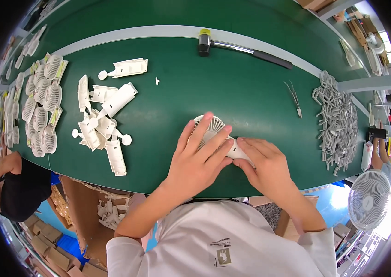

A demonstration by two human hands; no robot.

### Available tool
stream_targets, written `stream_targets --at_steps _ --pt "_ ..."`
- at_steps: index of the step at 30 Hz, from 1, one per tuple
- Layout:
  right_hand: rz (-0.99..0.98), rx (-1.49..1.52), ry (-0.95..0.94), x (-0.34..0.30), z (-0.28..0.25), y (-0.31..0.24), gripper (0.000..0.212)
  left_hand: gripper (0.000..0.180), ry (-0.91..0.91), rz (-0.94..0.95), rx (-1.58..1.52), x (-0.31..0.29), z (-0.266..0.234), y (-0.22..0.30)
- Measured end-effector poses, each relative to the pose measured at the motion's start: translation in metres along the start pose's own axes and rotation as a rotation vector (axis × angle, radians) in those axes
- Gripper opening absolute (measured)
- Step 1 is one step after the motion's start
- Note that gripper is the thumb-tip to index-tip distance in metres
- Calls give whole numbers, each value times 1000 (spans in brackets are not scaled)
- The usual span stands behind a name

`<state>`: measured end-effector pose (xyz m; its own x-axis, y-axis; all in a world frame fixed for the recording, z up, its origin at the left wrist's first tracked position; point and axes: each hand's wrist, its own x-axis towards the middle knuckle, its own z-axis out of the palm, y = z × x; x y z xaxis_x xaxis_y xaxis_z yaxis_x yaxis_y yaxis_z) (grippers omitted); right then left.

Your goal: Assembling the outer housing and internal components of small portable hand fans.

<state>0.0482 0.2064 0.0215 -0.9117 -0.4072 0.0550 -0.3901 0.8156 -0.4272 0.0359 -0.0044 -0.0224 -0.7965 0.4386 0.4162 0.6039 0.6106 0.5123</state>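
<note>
A small white hand-held fan point(210, 128) lies on the green table point(232, 87) right in front of me. My left hand point(198, 157) presses flat over its round grille, fingers spread across it. My right hand point(264, 164) grips the fan's white handle, which pokes out between the two hands. Most of the handle is hidden under my fingers.
A pile of white handle shells point(105, 120) lies to the left, with stacked round fan grilles point(43, 106) beyond. Grey clips point(338, 122) are heaped at right. A mallet point(239, 47) and tweezers point(294, 98) lie farther back. A person in black point(18, 184) stands at lower left.
</note>
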Motion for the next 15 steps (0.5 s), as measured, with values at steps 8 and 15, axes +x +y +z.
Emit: stream_targets --at_steps 8,15 --pt "90 127 -45 4 5 7 41 28 -224 1 -3 29 -8 -4" --pt "188 306 -205 22 -5 19 36 27 -477 7 85 51 -17 0"
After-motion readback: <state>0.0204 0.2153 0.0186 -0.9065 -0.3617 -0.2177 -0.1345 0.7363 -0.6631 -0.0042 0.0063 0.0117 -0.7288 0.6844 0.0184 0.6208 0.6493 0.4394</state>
